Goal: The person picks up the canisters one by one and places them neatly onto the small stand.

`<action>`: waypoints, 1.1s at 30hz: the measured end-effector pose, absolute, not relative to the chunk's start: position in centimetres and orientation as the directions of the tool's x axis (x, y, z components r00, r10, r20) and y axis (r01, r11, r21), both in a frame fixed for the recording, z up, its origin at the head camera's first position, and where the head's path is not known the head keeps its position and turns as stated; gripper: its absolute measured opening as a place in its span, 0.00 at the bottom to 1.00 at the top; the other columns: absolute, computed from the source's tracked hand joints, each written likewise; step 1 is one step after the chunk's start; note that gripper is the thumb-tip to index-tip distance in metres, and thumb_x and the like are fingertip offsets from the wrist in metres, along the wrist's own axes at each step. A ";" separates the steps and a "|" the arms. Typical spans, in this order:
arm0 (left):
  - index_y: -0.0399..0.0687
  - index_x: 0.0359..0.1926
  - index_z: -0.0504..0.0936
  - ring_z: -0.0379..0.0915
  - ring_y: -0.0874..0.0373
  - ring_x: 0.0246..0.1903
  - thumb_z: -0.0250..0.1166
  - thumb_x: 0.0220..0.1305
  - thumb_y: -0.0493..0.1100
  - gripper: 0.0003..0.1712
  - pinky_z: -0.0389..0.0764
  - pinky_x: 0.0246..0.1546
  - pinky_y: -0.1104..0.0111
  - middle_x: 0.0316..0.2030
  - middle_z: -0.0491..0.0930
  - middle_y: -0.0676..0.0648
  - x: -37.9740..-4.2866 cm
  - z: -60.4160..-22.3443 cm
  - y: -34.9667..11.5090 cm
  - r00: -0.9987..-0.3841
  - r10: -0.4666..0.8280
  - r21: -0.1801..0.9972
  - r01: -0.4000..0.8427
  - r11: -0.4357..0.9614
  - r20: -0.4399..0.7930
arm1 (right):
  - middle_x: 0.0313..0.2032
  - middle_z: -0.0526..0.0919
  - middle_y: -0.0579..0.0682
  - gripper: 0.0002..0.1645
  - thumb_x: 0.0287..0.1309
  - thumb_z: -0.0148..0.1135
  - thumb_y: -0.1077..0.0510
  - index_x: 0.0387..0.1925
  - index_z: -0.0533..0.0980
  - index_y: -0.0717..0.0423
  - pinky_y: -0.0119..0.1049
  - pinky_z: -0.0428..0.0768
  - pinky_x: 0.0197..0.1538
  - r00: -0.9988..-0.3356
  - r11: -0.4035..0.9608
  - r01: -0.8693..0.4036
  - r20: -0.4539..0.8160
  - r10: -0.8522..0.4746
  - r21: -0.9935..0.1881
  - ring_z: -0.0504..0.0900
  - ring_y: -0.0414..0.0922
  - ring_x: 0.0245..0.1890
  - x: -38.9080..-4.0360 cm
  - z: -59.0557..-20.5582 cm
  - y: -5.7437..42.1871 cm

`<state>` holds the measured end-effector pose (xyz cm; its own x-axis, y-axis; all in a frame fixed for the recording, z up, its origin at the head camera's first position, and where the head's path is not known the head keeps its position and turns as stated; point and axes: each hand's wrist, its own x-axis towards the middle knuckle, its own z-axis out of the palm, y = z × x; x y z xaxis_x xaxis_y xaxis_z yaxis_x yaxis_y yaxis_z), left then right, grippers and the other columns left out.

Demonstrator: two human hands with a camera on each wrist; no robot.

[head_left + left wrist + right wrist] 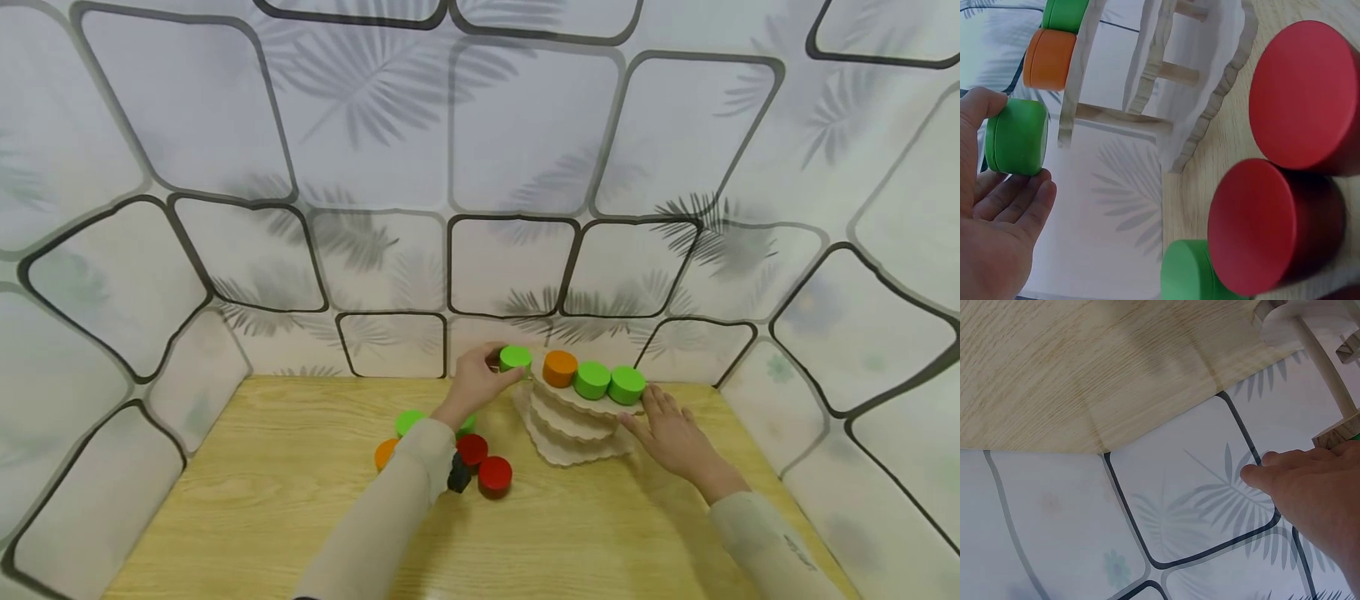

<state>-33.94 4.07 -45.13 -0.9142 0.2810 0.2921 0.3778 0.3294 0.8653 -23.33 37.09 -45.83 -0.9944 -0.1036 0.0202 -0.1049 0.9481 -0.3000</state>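
Pinching with fingers of the left hand a green block by its sides, probably to leave its base clear, at the stand's top left end; touching the right end with straight-fingered right hand, seemingly for steadiness; lower, red blocks on the surface

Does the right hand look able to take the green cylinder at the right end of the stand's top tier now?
Probably yes: the right hand is at the edge of the stand, close beside this green cylinder, and nothing visible blocks the way.
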 end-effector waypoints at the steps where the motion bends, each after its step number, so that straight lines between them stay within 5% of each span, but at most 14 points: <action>1: 0.42 0.65 0.82 0.82 0.49 0.49 0.75 0.65 0.48 0.30 0.85 0.52 0.59 0.53 0.87 0.41 -34.1 -45.1 4.2 -0.913 0.281 0.863 0.380 0.333 0.294 | 0.79 0.46 0.78 0.57 0.81 0.41 0.31 0.78 0.48 0.80 0.78 0.47 0.75 -0.994 0.948 -0.106 0.021 -0.105 -0.299 0.47 0.78 0.78 -23.4 -45.8 37.1; 22: 0.42 0.65 0.82 0.81 0.47 0.52 0.75 0.66 0.48 0.30 0.85 0.50 0.59 0.54 0.87 0.41 -35.5 -44.2 6.6 -0.912 0.304 0.830 0.385 0.403 0.275 | 0.78 0.48 0.79 0.55 0.81 0.43 0.33 0.77 0.49 0.81 0.78 0.49 0.75 -0.992 0.954 -0.126 0.051 -0.116 -0.272 0.49 0.78 0.78 -23.6 -45.4 37.1; 33: 0.37 0.72 0.74 0.83 0.43 0.54 0.75 0.67 0.46 0.37 0.85 0.55 0.54 0.57 0.85 0.34 -35.9 -44.1 7.6 -0.924 0.283 0.845 0.359 0.397 0.259 | 0.79 0.47 0.78 0.55 0.81 0.43 0.33 0.77 0.50 0.81 0.78 0.48 0.75 -0.993 0.953 -0.117 0.027 -0.114 -0.281 0.47 0.77 0.78 -23.5 -45.2 37.0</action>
